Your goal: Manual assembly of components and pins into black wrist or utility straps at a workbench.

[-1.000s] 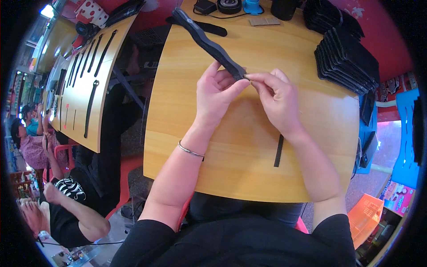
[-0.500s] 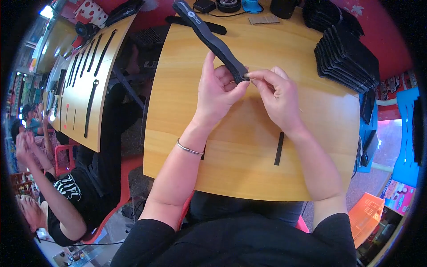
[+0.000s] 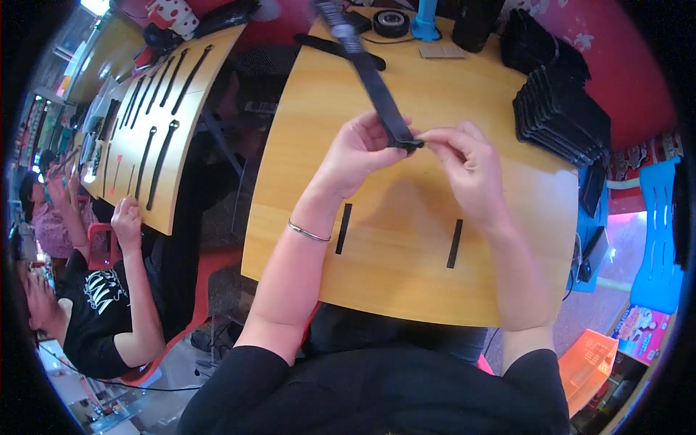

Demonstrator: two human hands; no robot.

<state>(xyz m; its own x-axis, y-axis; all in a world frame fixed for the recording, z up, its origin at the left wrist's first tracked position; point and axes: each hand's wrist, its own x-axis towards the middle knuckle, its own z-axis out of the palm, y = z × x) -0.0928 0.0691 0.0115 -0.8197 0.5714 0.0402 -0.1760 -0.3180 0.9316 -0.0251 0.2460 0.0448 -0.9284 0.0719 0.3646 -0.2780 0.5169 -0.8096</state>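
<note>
A long black strap (image 3: 378,93) slants up and away over the wooden table, its far part smeared by motion. My left hand (image 3: 357,158) is closed around its near end, thumb toward the tip. With thumb and forefinger, my right hand (image 3: 470,163) pinches the strap's tip; the fingers partly hide that spot. Two short thin black strips lie apart on the table, the left strip (image 3: 344,229) beside my left forearm and the right strip (image 3: 454,244) beside my right forearm. Another black strap (image 3: 326,49) rests at the far left edge.
A stack of black folded pieces (image 3: 558,119) stands at the back right of the table (image 3: 391,290). Behind are a tape roll (image 3: 391,24), a blue stand (image 3: 426,27) and a dark cylinder (image 3: 475,25). At left, a co-worker (image 3: 109,312) sits by another table with several straps.
The held strap has swung, and both hands have shifted slightly right and nearer. The left strip has come into fuller view. The co-worker's hand is lowered to their table, where another strap now lies.
</note>
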